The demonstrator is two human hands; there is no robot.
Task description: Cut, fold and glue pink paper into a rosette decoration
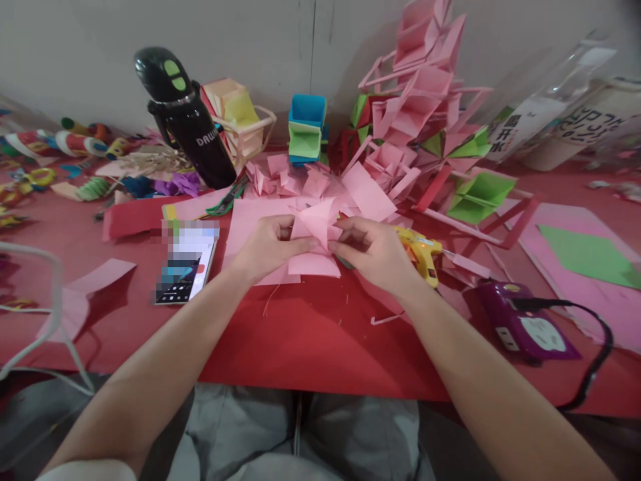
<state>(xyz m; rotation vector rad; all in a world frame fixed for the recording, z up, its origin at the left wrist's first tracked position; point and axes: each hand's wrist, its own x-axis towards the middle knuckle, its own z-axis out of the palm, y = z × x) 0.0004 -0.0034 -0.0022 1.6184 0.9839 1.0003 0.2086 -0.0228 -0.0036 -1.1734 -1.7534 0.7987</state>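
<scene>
Between my two hands is a folded pink paper piece [314, 226], held just above the red table. My left hand [268, 244] grips its left side, with the thumb laid across the front. On the right edge, my right hand [368, 250] pinches the paper between thumb and fingers. Pink paper sheets [245, 224] lie beneath and to the left. Small folded pink pieces [280, 177] are heaped just behind. A yellow glue gun [425, 254] rests to the right of my right hand.
A smartphone [187, 264] and a black bottle [187, 120] stand left. Behind are a blue and green paper box [306, 127] and a tall pink paper structure [420, 87]. At right are a purple power strip [525, 321] with a black cord and a green sheet [591, 257].
</scene>
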